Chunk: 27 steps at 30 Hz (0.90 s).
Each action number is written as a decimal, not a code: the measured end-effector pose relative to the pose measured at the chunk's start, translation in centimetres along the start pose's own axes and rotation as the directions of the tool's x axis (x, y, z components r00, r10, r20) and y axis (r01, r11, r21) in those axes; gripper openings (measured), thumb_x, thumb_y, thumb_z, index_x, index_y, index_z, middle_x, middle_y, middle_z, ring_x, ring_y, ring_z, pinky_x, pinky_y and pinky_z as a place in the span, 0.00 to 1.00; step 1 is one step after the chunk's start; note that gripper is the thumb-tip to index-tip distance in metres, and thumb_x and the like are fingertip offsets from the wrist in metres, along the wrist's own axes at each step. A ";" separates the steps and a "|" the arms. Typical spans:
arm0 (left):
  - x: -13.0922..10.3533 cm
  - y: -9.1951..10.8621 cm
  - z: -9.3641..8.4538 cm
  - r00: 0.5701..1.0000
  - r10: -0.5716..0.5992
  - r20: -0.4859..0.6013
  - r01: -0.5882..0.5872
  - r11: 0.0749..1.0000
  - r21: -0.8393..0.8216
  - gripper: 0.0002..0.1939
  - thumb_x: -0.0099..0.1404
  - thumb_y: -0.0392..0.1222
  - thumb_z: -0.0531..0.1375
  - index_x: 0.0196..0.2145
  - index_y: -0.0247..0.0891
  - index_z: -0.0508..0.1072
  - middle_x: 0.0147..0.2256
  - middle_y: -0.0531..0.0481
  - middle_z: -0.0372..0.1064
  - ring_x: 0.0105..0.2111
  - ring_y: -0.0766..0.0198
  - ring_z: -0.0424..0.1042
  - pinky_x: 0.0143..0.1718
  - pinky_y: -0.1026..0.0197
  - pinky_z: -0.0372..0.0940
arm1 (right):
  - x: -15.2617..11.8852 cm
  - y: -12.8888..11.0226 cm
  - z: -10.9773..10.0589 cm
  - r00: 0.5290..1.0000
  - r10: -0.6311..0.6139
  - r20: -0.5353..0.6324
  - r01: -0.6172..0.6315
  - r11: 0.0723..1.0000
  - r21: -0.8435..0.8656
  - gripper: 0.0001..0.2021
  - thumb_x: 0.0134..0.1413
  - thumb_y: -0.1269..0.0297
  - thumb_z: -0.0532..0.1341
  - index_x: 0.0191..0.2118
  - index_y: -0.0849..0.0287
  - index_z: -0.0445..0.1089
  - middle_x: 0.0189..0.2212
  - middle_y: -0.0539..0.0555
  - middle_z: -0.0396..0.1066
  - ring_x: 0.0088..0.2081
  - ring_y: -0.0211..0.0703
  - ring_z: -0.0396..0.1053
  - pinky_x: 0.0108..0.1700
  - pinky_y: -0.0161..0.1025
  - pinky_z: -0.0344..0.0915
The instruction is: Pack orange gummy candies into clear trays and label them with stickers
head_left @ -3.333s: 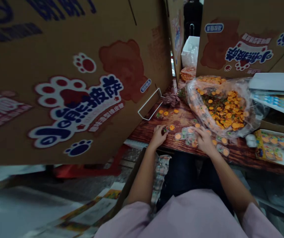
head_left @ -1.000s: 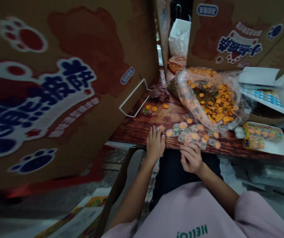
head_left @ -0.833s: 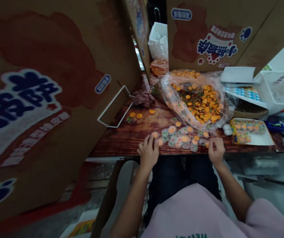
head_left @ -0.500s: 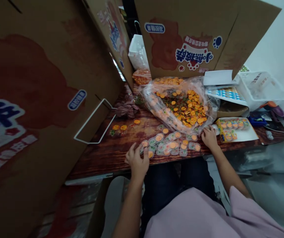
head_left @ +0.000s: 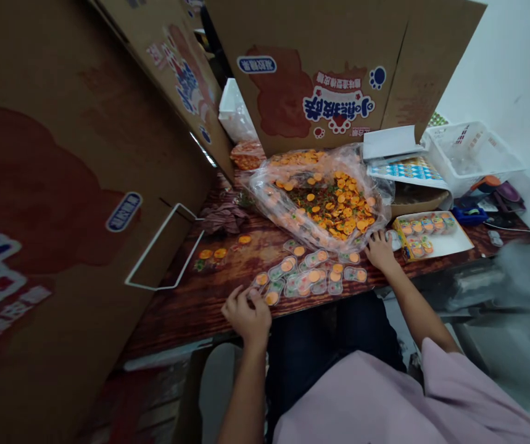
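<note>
On the wood-patterned table (head_left: 172, 324), clear packets (head_left: 310, 279) lie loosely heaped between my hands. My left hand (head_left: 248, 313) curls beside their left end; my right hand (head_left: 382, 252) is at the plastic bag (head_left: 271, 208). Whether either grips anything, I cannot tell.

The tall carton (head_left: 52, 197) by the left edge of the worktop (head_left: 190, 317) ran out of the picture at left and top, its print cut short, and hid part of that edge. The rear carton (head_left: 287, 105), cropped at the top, covered part of a white bin (head_left: 236, 114). Overlapping clear packs (head_left: 308, 282) near the front edge masked one another's outlines. Whether the left hand (head_left: 248, 314) touched the nearest pack was unclear, as was whether the right hand (head_left: 382, 254) touched the plastic bag (head_left: 339, 206); the white lump (head_left: 394, 239) beside it was too small to name. Grey shapes (head_left: 482, 283) below the right front edge were blurred.
</note>
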State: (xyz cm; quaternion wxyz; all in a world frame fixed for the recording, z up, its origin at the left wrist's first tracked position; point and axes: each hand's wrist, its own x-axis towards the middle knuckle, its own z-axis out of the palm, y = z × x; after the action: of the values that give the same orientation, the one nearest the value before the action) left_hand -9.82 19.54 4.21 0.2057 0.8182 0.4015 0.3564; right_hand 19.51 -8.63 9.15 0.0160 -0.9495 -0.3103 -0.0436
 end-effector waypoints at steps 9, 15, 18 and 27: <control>0.0 0.1 0.0 0.998 -0.069 0.013 0.069 0.997 -0.029 0.21 0.74 0.52 0.47 0.40 0.36 0.75 0.53 0.33 0.69 0.58 0.45 0.65 0.63 0.40 0.55 | -5.7 1.9 -0.9 0.984 -0.175 -0.002 0.175 0.983 0.047 0.20 0.65 0.70 0.54 0.58 0.54 0.74 0.68 0.62 0.64 0.70 0.60 0.53 0.71 0.63 0.35; 1.9 -1.5 -0.9 0.991 -0.124 -0.055 0.115 0.982 -0.149 0.22 0.76 0.50 0.45 0.43 0.36 0.75 0.49 0.37 0.72 0.55 0.50 0.69 0.63 0.43 0.60 | -10.2 2.7 -0.3 0.991 0.085 -0.106 -0.074 0.992 0.107 0.21 0.71 0.65 0.49 0.62 0.62 0.70 0.59 0.68 0.70 0.55 0.58 0.64 0.58 0.54 0.55; 5.4 -3.5 -1.2 0.996 -0.081 -0.040 0.075 0.989 -0.130 0.19 0.73 0.50 0.50 0.44 0.34 0.74 0.46 0.37 0.74 0.51 0.50 0.72 0.59 0.45 0.65 | -11.7 2.3 0.2 0.980 0.157 -0.125 -0.142 0.982 0.123 0.21 0.71 0.53 0.53 0.58 0.61 0.71 0.55 0.66 0.71 0.52 0.57 0.65 0.53 0.51 0.57; 14.0 -2.7 1.4 0.859 0.240 0.452 -0.362 0.910 0.204 0.35 0.73 0.53 0.51 0.72 0.33 0.56 0.75 0.34 0.39 0.74 0.44 0.42 0.70 0.33 0.43 | -11.2 2.1 2.1 0.943 0.125 -0.307 -0.068 0.979 0.191 0.18 0.71 0.60 0.51 0.48 0.62 0.77 0.42 0.61 0.73 0.45 0.52 0.66 0.47 0.46 0.59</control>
State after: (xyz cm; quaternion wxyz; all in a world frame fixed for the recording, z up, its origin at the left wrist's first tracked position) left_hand -4.21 32.29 7.41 0.1091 0.9489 0.2606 0.1408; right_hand 11.89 -16.85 5.96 0.1524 -0.9389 -0.2594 -0.1672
